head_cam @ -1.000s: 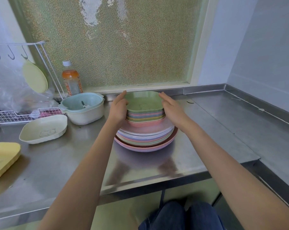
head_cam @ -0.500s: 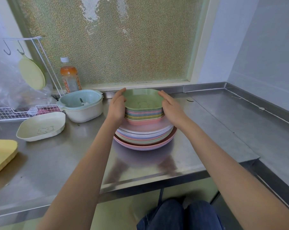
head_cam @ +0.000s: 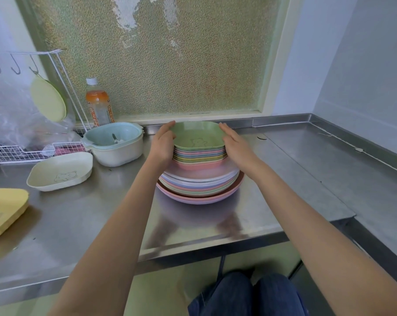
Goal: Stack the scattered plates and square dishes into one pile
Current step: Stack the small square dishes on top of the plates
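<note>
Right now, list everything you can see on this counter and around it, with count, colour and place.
square dishes: a stack, green on top, on the round plates
round plates: a stack, pastel, pink lowest, counter centre
cream dish: one, left of the pile
yellow dishes: stacked, far left edge
bowl: one, blue over cream, by the bottle
bottle: one, orange drink, at the window
wire rack: one, white, back left
counter: steel
left hand: against the stack's left side
right hand: against its right side

My pile stands mid-counter: pastel round plates (head_cam: 199, 185) below, square dishes (head_cam: 199, 153) on top, green uppermost. A cream square dish (head_cam: 60, 171) and, I think, yellow ones (head_cam: 3, 210) lie apart, left.
</note>
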`<action>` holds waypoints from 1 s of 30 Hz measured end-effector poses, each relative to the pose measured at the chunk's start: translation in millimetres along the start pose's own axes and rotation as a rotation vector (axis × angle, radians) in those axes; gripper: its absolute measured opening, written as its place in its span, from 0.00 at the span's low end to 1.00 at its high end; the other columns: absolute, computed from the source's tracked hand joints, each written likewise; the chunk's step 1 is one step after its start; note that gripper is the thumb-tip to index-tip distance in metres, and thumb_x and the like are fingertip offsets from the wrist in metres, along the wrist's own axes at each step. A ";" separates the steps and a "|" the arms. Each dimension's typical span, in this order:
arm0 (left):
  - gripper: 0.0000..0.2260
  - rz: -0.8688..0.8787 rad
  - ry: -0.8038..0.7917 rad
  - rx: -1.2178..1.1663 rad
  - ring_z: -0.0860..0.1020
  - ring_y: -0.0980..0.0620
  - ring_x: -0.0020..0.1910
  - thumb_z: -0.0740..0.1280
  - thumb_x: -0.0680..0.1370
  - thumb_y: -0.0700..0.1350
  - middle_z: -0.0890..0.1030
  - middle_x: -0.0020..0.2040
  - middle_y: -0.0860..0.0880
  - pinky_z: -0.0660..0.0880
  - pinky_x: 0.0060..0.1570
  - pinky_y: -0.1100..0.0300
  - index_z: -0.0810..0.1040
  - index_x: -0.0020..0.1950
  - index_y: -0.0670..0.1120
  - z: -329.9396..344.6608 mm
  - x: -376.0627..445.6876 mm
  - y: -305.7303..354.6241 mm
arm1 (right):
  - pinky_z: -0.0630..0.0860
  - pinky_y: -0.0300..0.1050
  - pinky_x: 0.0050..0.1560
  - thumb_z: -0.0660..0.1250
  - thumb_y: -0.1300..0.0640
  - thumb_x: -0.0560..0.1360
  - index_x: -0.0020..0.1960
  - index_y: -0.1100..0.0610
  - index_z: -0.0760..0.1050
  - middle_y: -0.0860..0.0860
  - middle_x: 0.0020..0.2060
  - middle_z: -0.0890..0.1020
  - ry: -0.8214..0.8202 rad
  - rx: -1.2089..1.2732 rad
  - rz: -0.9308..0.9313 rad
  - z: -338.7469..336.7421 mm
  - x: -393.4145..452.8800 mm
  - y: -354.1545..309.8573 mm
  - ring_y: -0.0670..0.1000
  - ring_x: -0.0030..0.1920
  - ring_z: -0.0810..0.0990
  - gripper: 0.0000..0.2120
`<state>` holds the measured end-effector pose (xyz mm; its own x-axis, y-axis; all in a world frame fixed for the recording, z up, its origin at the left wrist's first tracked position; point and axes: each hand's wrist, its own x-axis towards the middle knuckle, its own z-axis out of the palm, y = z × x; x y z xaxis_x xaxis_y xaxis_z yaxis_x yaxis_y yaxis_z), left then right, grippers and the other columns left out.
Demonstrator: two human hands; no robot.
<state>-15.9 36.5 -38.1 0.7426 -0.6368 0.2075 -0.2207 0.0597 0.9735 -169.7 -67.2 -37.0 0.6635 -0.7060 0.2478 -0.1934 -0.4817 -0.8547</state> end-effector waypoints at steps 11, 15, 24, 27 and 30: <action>0.17 0.067 0.660 0.029 0.76 0.51 0.59 0.56 0.75 0.41 0.81 0.58 0.48 0.70 0.61 0.61 0.79 0.59 0.46 -92.2 -59.4 -23.2 | 0.67 0.44 0.65 0.54 0.60 0.79 0.60 0.59 0.74 0.54 0.59 0.79 0.418 -0.090 -0.517 37.0 -51.9 -35.6 0.51 0.62 0.73 0.15; 0.19 0.028 0.870 0.480 0.75 0.41 0.58 0.57 0.71 0.39 0.80 0.57 0.43 0.67 0.62 0.49 0.77 0.59 0.47 -142.2 -94.3 -32.7 | 0.69 0.48 0.55 0.56 0.61 0.77 0.53 0.60 0.77 0.53 0.49 0.82 0.287 -0.202 -0.762 88.0 -68.7 -61.1 0.53 0.52 0.77 0.12; 0.13 -0.497 0.683 1.044 0.46 0.36 0.76 0.54 0.77 0.41 0.65 0.72 0.44 0.41 0.62 0.22 0.77 0.54 0.42 -213.1 -113.4 -70.1 | 0.66 0.49 0.58 0.59 0.63 0.74 0.67 0.56 0.67 0.56 0.63 0.76 -0.270 -0.434 -0.605 227.7 -43.7 -95.7 0.57 0.64 0.72 0.21; 0.12 -0.491 0.677 1.046 0.55 0.39 0.75 0.55 0.78 0.42 0.75 0.64 0.45 0.40 0.61 0.22 0.78 0.51 0.44 -217.4 -115.1 -78.3 | 0.64 0.52 0.67 0.58 0.60 0.76 0.73 0.55 0.57 0.53 0.74 0.63 -0.454 -0.643 -0.586 262.8 -28.6 -90.8 0.53 0.72 0.62 0.26; 0.10 -0.458 0.701 1.036 0.61 0.41 0.72 0.57 0.77 0.43 0.77 0.60 0.46 0.38 0.62 0.24 0.78 0.50 0.45 -218.6 -115.9 -78.7 | 0.61 0.53 0.70 0.58 0.60 0.76 0.75 0.56 0.53 0.53 0.75 0.59 -0.526 -0.737 -0.541 284.6 -23.1 -83.8 0.53 0.74 0.58 0.29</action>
<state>53.7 273.6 -117.8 0.9758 0.1037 0.1927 -0.0096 -0.8595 0.5111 36.9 137.3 -100.9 0.9883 -0.0740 0.1333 -0.0527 -0.9862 -0.1570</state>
